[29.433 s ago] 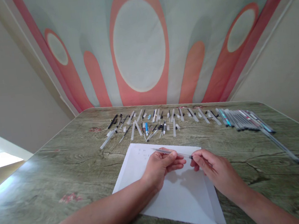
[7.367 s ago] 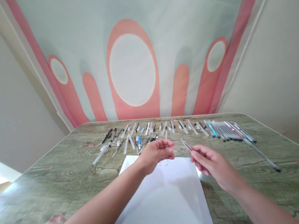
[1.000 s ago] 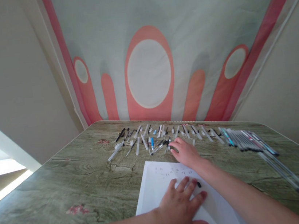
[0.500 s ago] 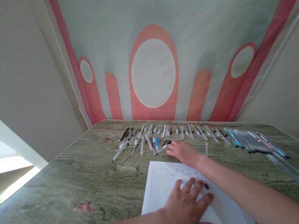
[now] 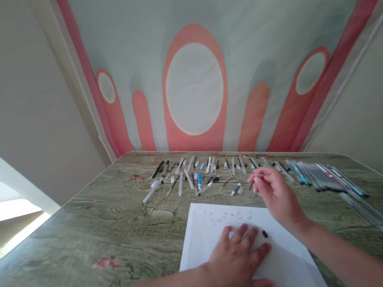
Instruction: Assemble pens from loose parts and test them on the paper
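Note:
My left hand lies flat with spread fingers on a sheet of white paper with small handwritten marks near its top edge. A small black pen cap rests on the paper beside its fingers. My right hand is raised over the paper's upper right edge, thumb and fingertips pinched together. A thin dark tip shows just below the fingertips; whether it is held or lies on the table is unclear. Nearest to that hand on the table is a short grey-and-white pen part.
Loose pen tubes, refills and caps lie scattered across the back of the wood-patterned table, among them a blue pen part. A row of assembled pens lies at the right, with two more pens nearer me.
My right hand has drawn back and to the right from the scattered parts, its fingers now pinched. The grey-and-white part has come into view. My left hand stays on the paper.

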A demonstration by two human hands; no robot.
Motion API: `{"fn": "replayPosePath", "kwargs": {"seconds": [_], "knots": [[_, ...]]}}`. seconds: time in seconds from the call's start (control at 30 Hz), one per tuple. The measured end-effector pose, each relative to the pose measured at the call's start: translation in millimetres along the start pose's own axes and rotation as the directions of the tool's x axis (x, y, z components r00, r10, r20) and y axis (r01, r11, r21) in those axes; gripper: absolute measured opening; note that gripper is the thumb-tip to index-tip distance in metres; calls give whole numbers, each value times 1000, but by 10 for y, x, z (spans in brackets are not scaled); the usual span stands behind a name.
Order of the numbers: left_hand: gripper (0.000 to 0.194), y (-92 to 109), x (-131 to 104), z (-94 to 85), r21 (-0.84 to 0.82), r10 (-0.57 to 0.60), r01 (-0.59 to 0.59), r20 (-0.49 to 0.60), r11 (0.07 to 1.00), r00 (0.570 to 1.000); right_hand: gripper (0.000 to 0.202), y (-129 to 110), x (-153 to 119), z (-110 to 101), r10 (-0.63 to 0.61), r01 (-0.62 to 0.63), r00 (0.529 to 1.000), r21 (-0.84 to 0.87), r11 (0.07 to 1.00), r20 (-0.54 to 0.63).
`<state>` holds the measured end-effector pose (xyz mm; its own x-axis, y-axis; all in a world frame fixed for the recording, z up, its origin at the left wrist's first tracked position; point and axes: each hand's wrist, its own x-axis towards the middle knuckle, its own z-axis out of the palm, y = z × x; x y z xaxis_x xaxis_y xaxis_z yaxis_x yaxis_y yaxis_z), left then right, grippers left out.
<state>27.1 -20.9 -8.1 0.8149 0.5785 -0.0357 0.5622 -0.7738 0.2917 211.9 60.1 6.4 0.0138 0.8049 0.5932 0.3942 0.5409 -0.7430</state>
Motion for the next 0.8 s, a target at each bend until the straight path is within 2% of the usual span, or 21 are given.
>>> {"fn": "replayPosePath", "kwargs": {"seconds": [0.03, 0.07, 0.13, 0.23, 0.33, 0.47, 0.6, 0.7, 0.8], "knots": [[70, 4, -2, 4, -4, -2, 2, -3, 1000, 1000, 23, 38, -18, -119, 139, -127, 988, 153, 980, -67], [70, 8, -3, 5, -5, -5, 5, -7, 1000, 1000, 25, 94, -39, -236, 274, -236, 957, 289, 928, -100], [66, 6, 2, -14, 1, -8, 8, -24, 1000, 1000, 27, 239, -101, -447, 510, -391, 853, 514, 764, -110], [51, -56, 53, -133, 14, -59, 61, -127, 998, 990, 27, 469, -237, -666, 638, -493, 769, 591, 639, -48], [28, -223, 201, -339, -30, -150, 147, -210, 989, 966, 27, 645, -351, -756, 701, -557, 713, 617, 557, 12], [23, -545, 572, -542, -13, -314, 321, -235, 947, 920, 24, 778, -381, -781, 741, -584, 668, 659, 474, 59], [24, -767, 985, -532, 4, -394, 405, -222, 914, 892, 23, 808, -371, -798, 738, -584, 667, 687, 433, 102], [31, -795, 1186, -476, 23, -410, 423, -200, 906, 890, 23, 797, -385, -799, 729, -585, 673, 694, 420, 126], [36, -761, 1266, -451, 39, -409, 423, -190, 905, 893, 24, 794, -394, -789, 726, -584, 674, 701, 409, 138]]}}
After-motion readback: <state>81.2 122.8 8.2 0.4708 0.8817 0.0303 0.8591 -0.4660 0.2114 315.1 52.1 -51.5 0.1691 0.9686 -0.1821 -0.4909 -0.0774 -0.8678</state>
